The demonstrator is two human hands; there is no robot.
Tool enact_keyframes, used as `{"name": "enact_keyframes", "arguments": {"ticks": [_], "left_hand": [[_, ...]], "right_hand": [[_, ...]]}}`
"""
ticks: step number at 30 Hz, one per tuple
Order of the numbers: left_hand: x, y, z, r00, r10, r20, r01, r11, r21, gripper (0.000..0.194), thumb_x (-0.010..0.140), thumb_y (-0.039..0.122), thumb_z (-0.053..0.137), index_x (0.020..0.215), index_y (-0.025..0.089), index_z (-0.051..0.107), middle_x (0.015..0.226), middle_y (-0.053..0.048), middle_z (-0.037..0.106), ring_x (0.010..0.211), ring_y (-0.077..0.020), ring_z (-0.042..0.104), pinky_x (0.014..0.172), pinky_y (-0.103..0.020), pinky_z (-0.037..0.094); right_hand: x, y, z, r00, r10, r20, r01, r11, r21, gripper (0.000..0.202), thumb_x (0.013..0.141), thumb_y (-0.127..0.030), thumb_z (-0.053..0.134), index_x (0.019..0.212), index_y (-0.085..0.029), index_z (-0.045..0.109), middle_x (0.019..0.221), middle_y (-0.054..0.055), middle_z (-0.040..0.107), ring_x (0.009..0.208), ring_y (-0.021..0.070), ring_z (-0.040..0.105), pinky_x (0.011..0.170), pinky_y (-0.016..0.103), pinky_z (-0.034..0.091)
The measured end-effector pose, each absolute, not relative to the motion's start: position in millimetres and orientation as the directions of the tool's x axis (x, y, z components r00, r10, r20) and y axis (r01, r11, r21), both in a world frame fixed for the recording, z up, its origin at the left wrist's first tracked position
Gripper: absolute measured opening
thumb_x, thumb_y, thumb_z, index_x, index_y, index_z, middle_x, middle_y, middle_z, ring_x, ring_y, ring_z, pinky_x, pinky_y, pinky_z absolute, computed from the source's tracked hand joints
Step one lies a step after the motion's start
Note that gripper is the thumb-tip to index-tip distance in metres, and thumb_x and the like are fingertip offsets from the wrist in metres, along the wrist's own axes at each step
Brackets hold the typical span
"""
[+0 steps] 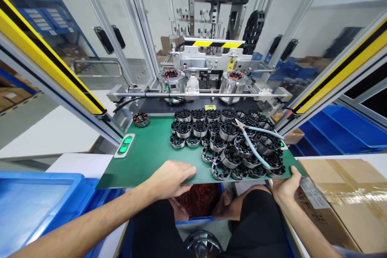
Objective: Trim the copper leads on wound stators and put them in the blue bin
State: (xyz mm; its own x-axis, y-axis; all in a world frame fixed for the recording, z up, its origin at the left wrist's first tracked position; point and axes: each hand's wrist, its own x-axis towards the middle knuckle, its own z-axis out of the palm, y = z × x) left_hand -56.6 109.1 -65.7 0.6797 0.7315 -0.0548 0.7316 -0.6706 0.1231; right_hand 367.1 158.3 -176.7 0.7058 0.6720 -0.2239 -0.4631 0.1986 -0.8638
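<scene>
Winding machine (208, 68): stands well beyond both hands at the far end of the mat, with two round fixtures, each carrying a copper-wound stator.
Green work mat (151, 149): the flat surface under and ahead of both hands; its near edge lies at the fingers.
Cardboard box (338, 197): just to the right of the right hand, taped shut, a white label on its near corner.
Blue bin (33, 201): well to the left of the left forearm, below the mat's level.
Pile of black stator cores (229, 141): ahead of the right hand and to the right of the left, ring-shaped pieces packed touching one another, some stacked.
Left hand (171, 177): laid palm down on the mat's near edge, fingers spread and gently curved, holding nothing but the mat edge.
Right hand (287, 185): curled around the mat's near right corner, thumb on top beside the nearest cores.
Blue-handled pliers (256, 141): lying on top of the core pile, ahead of the right hand, touched by neither hand.
Wound stator (141, 119): alone on the mat, far ahead and left of the left hand.
Green buttons (125, 145): on the mat's left edge, lit, ahead of the left hand.
</scene>
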Motion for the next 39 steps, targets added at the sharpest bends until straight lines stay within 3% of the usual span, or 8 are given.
{"name": "enact_keyframes", "arguments": {"ticks": [22, 26, 39], "left_hand": [[-57.8, 109.2, -66.9, 0.681, 0.731, -0.049, 0.729, -0.671, 0.133, 0.029, 0.088, 0.031, 0.078, 0.094, 0.024, 0.05, 0.092, 0.0, 0.072, 0.082, -0.0211, 0.069, 0.066, -0.036, 0.036], [-57.9, 109.3, -67.5, 0.682, 0.73, -0.045, 0.728, -0.672, 0.136, 0.028, 0.088, 0.031, 0.077, 0.094, 0.024, 0.05, 0.092, 0.0, 0.071, 0.082, -0.0212, 0.069, 0.066, -0.036, 0.036], [-57.5, 109.1, -67.4, 0.679, 0.732, -0.058, 0.731, -0.666, 0.15, 0.027, 0.09, 0.031, 0.076, 0.094, 0.024, 0.05, 0.09, -0.001, 0.07, 0.082, -0.0208, 0.066, 0.067, -0.034, 0.036]], "right_hand": [[367.4, 157.2, -177.0, 0.705, 0.673, -0.223, -0.459, 0.193, -0.867, 0.05, 0.081, -0.051, 0.061, 0.121, -0.022, 0.07, 0.123, 0.002, 0.076, 0.12, 0.0221, 0.069, 0.104, 0.036, 0.059], [367.9, 157.3, -178.6, 0.698, 0.685, -0.21, -0.451, 0.193, -0.871, 0.051, 0.081, -0.052, 0.061, 0.121, -0.022, 0.07, 0.124, 0.003, 0.076, 0.12, 0.0243, 0.068, 0.104, 0.041, 0.059], [363.5, 157.3, -173.0, 0.714, 0.661, -0.228, -0.469, 0.21, -0.858, 0.048, 0.084, -0.048, 0.059, 0.122, -0.023, 0.072, 0.125, 0.001, 0.076, 0.118, 0.0207, 0.069, 0.111, 0.037, 0.054]]}}
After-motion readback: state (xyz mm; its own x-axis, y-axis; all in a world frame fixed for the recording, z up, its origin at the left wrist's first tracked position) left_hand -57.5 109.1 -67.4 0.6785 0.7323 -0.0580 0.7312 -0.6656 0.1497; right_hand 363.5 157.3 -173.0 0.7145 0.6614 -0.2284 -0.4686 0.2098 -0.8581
